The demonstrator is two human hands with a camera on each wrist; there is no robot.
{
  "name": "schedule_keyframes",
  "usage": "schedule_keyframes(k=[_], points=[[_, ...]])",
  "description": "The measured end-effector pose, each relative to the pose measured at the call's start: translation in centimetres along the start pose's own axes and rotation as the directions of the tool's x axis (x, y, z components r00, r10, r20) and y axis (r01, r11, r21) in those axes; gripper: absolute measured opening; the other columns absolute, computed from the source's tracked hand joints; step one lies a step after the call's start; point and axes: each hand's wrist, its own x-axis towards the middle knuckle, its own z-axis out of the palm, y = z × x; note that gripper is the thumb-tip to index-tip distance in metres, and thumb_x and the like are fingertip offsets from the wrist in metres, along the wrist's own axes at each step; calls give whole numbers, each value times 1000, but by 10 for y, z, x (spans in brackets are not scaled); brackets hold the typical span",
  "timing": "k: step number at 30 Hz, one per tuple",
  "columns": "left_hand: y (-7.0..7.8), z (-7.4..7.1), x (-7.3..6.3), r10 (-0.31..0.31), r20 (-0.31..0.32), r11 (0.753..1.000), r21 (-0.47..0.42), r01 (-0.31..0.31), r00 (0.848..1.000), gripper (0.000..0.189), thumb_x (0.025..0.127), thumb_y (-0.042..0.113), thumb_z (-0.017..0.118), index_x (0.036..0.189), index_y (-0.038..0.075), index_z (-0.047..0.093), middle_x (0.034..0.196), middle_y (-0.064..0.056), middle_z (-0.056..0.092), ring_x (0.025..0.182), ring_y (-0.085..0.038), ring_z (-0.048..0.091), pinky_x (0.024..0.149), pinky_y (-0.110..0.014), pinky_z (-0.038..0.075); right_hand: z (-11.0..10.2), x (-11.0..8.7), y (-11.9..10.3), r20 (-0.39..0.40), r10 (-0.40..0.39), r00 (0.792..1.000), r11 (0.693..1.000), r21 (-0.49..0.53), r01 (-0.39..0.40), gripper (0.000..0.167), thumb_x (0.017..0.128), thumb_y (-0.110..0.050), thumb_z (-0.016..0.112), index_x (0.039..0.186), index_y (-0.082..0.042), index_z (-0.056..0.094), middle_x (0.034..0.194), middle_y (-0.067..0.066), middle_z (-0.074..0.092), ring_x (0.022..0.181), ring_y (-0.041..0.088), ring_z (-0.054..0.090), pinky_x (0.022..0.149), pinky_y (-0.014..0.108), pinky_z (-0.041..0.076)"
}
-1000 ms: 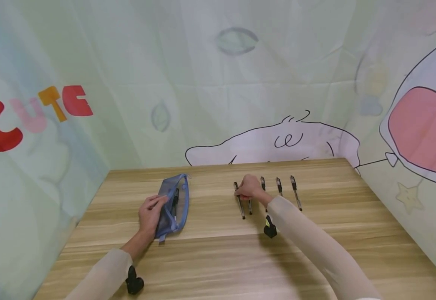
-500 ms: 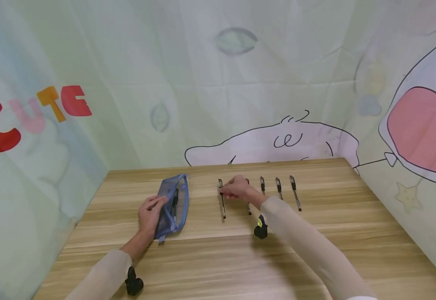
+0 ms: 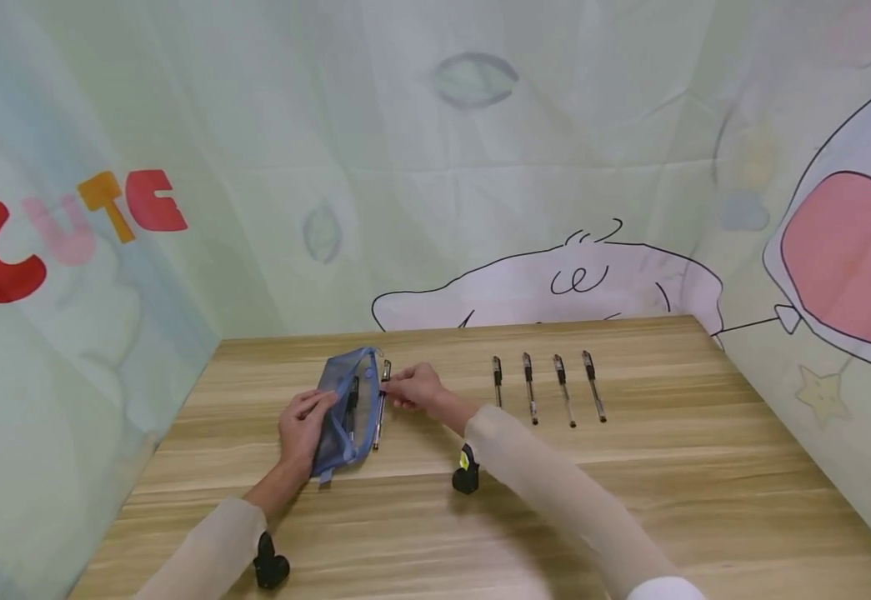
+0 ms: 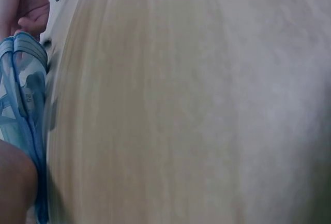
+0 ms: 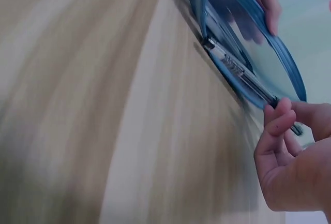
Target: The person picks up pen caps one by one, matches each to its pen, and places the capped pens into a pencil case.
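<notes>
A blue mesh zip pencil case (image 3: pixel 339 371) lies on the left part of the table, its zipped mouth parted towards the right. My left hand (image 3: pixel 302 429) pinches the near-left edge of that mouth. Inside shows at least one black pen (image 3: pixel 351 404). Between thumb and fingers, my right hand (image 3: pixel 415 387) pinches another clear-barrelled pen (image 3: pixel 380 417) near its black cap end, right beside the case's opening. In the right wrist view this pen (image 5: pixel 240 71) lines up along the rim of the mouth; whether it touches the rim I cannot tell.
Several similar pens (image 3: pixel 528 390) lie in a row on the wood-grain table (image 3: pixel 420 533) to the right. A printed cloth backdrop (image 3: pixel 270 167) stands behind and at both sides of the table.
My right hand has moved left with the pen, from the row of pens to beside the pencil case. My left hand stays on the case.
</notes>
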Motion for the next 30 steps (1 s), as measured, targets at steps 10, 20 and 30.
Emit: schedule_keyframes(k=[10,20,30], points=[[1,1,0,-7,2,1000,4,7,1000,33,92,20,77,115,-3,75,93,26,60,94,8,55,82,-5,44,19,3,-5,-92,1,996,998,63,5,16,93,-9,74,103,3,69,72,5,72,48,4,54,43,14,40],[1,-2,-2,4,-23,1000,19,-4,1000,32,91,21,78,115,-1,76,93,27,60,92,11,54,81,-5,42,39,4,-1,-115,5,993,999,37,-1,16,92,-10,75,102,2,71,85,17,78,45,3,56,42,13,41],[-1,3,0,16,-23,1000,-15,-17,1000,31,91,18,77,113,-5,75,89,29,60,91,8,55,79,-5,43,54,-1,2,-123,-28,992,997,-70,20,17,92,-11,77,102,3,76,81,16,78,42,2,53,40,13,41]])
